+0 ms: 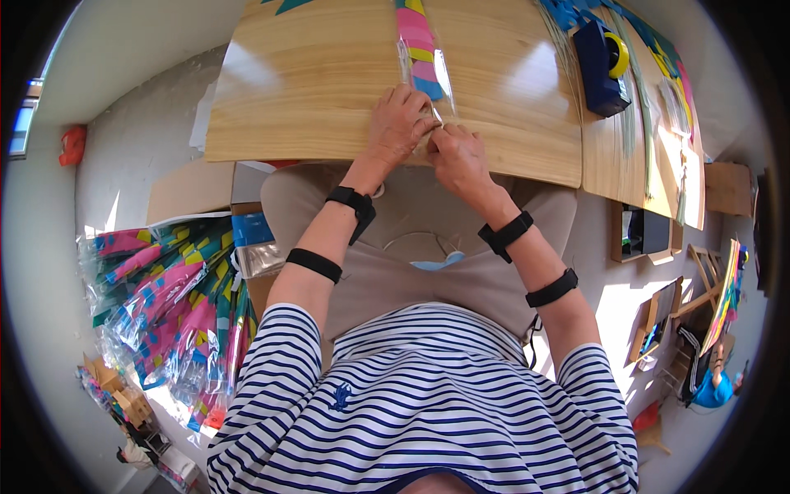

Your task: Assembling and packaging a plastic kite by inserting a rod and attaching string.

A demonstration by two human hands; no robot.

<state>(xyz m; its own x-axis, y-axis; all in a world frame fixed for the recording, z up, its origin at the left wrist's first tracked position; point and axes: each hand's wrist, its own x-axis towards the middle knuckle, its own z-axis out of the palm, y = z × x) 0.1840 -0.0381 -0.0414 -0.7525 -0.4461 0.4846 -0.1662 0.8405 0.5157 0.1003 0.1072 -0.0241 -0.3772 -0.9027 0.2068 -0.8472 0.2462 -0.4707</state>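
Left hand: the left hand (397,125) is curling down onto the near end of the clear sleeve, fingers closing on the plastic at the table's front edge.
Right hand: the right hand (457,156) is pinching the same end, touching the left hand.
Clear sleeve: the clear plastic sleeve (423,51) holding a pink, yellow and blue piece is lying lengthwise across the wooden table (304,90), running away from the person.
Tape dispenser: a dark blue tape dispenser (601,66) is sitting well to the right.
Floor, left: a heap of wrapped colourful pieces (169,305) is lying beside the person's knee.
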